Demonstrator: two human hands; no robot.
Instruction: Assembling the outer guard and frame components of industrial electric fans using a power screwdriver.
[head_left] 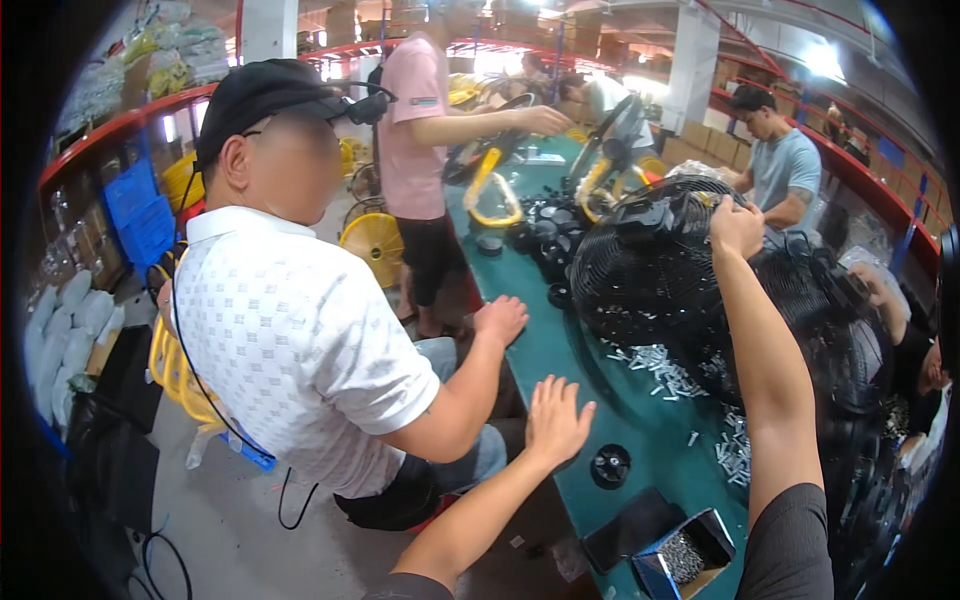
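My left hand (558,422) is held out flat near the edge of the green-topped table (565,385), fingers stretched and holding nothing. My right hand (737,228) reaches up and forward, its fingers closed on the upper right edge of a black fan (640,265). That fan has a round wire grille and stands tilted on the table. Loose silver bolts (660,370) lie scattered below it. A round black plastic knob (611,465) sits on the tabletop near my left hand.
An open box of small metal parts (684,556) stands beside a dark tray (630,530). A person in a white shirt (290,340) sits close on the left, one hand on the table edge. More fans (825,310) crowd the right; other people work farther back.
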